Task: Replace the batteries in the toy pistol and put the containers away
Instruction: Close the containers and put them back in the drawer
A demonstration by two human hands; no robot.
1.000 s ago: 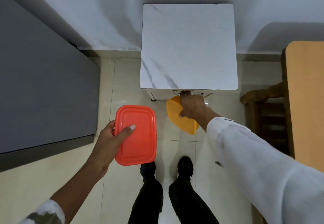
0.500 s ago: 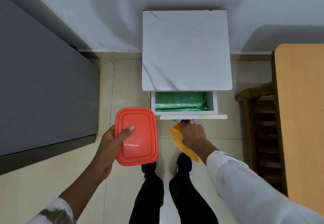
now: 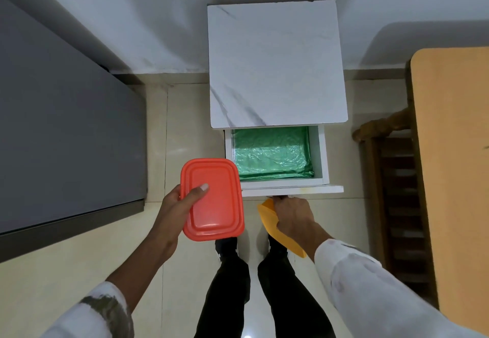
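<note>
My left hand (image 3: 176, 209) grips a red lidded container (image 3: 213, 200) by its left edge, thumb on the lid, held flat just left of the drawer. My right hand (image 3: 292, 217) holds an orange-yellow container (image 3: 267, 217) underneath it, and its fingertips are hooked at the handle under the front of the white drawer (image 3: 321, 152). The drawer stands pulled out from a white marble-look cabinet (image 3: 275, 68). A crinkled green plastic sheet (image 3: 272, 155) lines its bottom. The toy pistol is not in view.
A dark grey bed or mattress (image 3: 60, 139) fills the left side. At the right stand a light wooden tabletop (image 3: 455, 165) and a dark wooden chair (image 3: 397, 192). My legs and black shoes (image 3: 226, 249) are on the beige tiled floor below the drawer.
My right hand has pulled the drawer from shut to well open, showing the green lining. It moved back toward me with the orange-yellow container. The left hand kept the red container nearly still.
</note>
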